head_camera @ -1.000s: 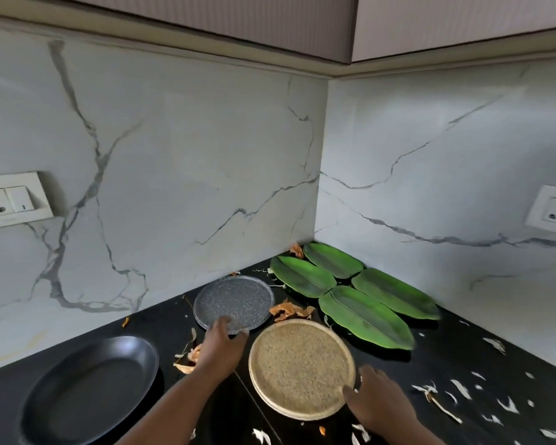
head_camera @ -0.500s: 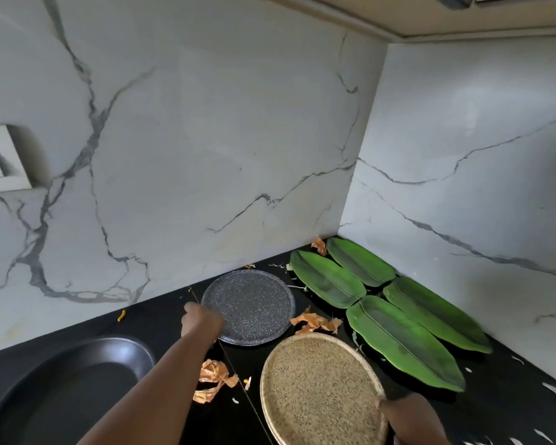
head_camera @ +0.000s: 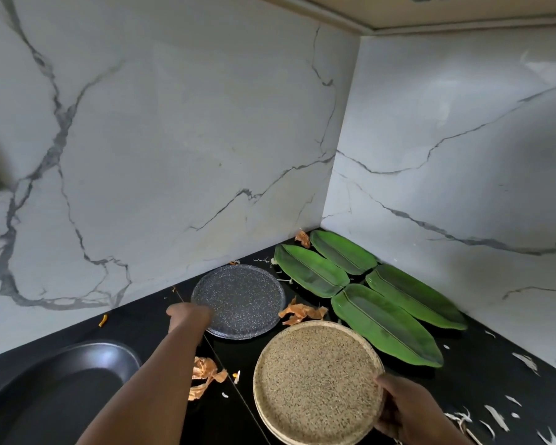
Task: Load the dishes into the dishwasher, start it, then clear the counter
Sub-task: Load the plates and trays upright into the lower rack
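Gripping the near-left rim of the grey speckled plate at centre frame, our left hand reached out with the arm extended; our right hand, lower right, held the edge of the tan speckled plates, a stack tilted off the black counter. Orange peels lay between both plates. Four green leaf dishes crowded the corner; a black oval pan sat lower left.
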`<state>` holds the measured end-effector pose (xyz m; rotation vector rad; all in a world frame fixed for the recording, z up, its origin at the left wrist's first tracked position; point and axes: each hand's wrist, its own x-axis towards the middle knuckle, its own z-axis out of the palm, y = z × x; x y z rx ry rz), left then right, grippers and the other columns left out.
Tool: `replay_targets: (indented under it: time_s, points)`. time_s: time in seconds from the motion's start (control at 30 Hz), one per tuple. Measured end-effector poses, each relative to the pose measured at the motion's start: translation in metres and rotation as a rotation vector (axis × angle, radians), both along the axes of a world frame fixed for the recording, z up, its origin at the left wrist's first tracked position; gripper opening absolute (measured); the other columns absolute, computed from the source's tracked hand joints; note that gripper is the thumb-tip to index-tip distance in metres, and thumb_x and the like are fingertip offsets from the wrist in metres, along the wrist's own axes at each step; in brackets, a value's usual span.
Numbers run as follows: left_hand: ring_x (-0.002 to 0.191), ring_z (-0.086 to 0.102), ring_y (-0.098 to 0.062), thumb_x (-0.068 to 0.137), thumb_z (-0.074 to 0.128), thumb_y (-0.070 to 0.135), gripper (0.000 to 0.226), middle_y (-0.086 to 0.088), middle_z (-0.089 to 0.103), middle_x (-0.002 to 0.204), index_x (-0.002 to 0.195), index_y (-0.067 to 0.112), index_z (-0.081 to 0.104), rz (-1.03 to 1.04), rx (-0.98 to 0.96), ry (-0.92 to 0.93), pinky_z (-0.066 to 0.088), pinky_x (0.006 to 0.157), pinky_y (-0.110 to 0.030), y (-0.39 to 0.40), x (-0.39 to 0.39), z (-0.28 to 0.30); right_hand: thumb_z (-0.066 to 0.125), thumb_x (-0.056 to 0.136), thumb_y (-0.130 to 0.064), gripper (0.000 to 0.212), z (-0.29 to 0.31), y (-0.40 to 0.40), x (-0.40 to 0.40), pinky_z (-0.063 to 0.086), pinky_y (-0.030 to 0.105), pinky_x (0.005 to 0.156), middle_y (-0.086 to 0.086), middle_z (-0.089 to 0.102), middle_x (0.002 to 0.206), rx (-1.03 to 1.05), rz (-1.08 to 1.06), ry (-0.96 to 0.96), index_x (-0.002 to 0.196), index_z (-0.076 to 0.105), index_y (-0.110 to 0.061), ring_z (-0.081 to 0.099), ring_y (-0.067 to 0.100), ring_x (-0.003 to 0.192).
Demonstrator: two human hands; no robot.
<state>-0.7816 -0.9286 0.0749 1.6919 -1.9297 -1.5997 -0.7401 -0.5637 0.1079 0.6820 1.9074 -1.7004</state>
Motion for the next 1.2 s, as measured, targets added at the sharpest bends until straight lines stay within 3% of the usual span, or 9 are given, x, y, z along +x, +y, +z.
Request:
replay_targets:
  time_s: [0.1,0.3,0.43,0.53,0.73,0.97,1.07,1.13,1.2]
  points:
    - [0.075,0.061,-0.028,0.083,0.063,0.016,0.043,-0.015,0.060,0.086,0.118,-0.005,0.054,0.043,0.071,0.150,0.053,0.072,-0.034,-0.003,0.006,0.004,0.056,0.095,-0.016,0.017,0.004,0.008,0.014,0.051,0.031,0.052,0.018,0.061,0.077,-0.064,-0.010,0.012,0.103,0.056,-0.001,0.058,0.028,0.063]
    - [0.076,0.054,-0.020,0.093,0.057,0.022,0.009,-0.002,0.059,0.084,0.091,0.014,0.061,0.307,0.214,0.585,0.044,0.069,-0.032,0.005,0.029,0.038,0.052,0.094,-0.002,0.009,0.010,0.023,0.049,0.057,0.037,0.048,0.019,0.066,0.077,-0.193,-0.083,0.042,0.103,0.056,-0.001,0.064,0.028,0.053]
    - [0.080,0.047,-0.022,0.090,0.050,0.012,0.027,0.005,0.052,0.072,0.066,0.025,0.052,0.291,0.109,0.804,0.037,0.062,-0.032,0.030,0.065,0.068,0.044,0.095,0.001,0.010,0.016,0.040,0.080,0.056,0.043,0.044,0.021,0.069,0.066,-0.368,-0.207,0.086,0.100,0.053,-0.001,0.067,0.034,0.052]
    - [0.086,0.051,-0.019,0.088,0.052,0.008,0.026,0.005,0.056,0.081,0.070,0.026,0.053,0.308,0.203,0.870,0.043,0.070,-0.030,0.053,0.091,0.080,0.041,0.094,0.004,0.023,0.020,0.062,0.110,0.056,0.043,0.044,0.022,0.070,0.080,-0.471,-0.259,0.150,0.106,0.054,-0.008,0.069,0.035,0.057]
    - [0.094,0.062,-0.023,0.079,0.047,-0.007,0.032,-0.003,0.060,0.118,0.106,0.006,0.056,0.147,0.734,0.849,0.051,0.080,-0.037,0.131,0.141,0.075,0.043,0.088,0.006,0.035,0.033,0.129,0.185,0.058,0.050,0.058,0.022,0.068,0.101,-0.571,-0.342,0.264,0.114,0.056,-0.014,0.069,0.037,0.071]
    - [0.084,0.057,-0.027,0.059,0.038,-0.008,0.036,-0.011,0.057,0.094,0.089,0.003,0.054,-0.190,0.935,0.801,0.045,0.095,-0.041,0.284,0.252,0.066,0.043,0.087,0.007,0.037,0.034,0.247,0.328,0.057,0.043,0.049,0.018,0.067,0.096,-0.549,-0.514,0.392,0.113,0.057,-0.015,0.068,0.031,0.055]
    - [0.073,0.061,-0.026,0.059,0.035,-0.008,0.036,-0.011,0.063,0.077,0.086,0.005,0.055,-0.307,0.984,0.726,0.058,0.059,-0.032,0.344,0.299,0.060,0.045,0.090,0.004,0.038,0.030,0.301,0.405,0.055,0.038,0.044,0.017,0.067,0.090,-0.506,-0.635,0.410,0.123,0.052,-0.014,0.068,0.028,0.050]
    - [0.056,0.056,-0.022,0.063,0.032,-0.009,0.030,-0.011,0.061,0.061,0.080,0.006,0.052,-0.414,0.995,0.671,0.047,0.034,-0.023,0.388,0.334,0.067,0.058,0.086,-0.004,0.040,0.031,0.333,0.459,0.054,0.039,0.041,0.017,0.064,0.093,-0.522,-0.736,0.436,0.125,0.052,-0.012,0.067,0.029,0.050]
    - [0.039,0.053,-0.020,0.073,0.033,-0.011,0.024,-0.012,0.057,0.052,0.077,0.006,0.049,-0.572,1.005,0.621,0.039,0.026,-0.018,0.426,0.364,0.078,0.076,0.074,-0.011,0.053,0.034,0.359,0.505,0.055,0.043,0.043,0.018,0.063,0.100,-0.541,-0.832,0.469,0.122,0.055,-0.010,0.067,0.035,0.062]
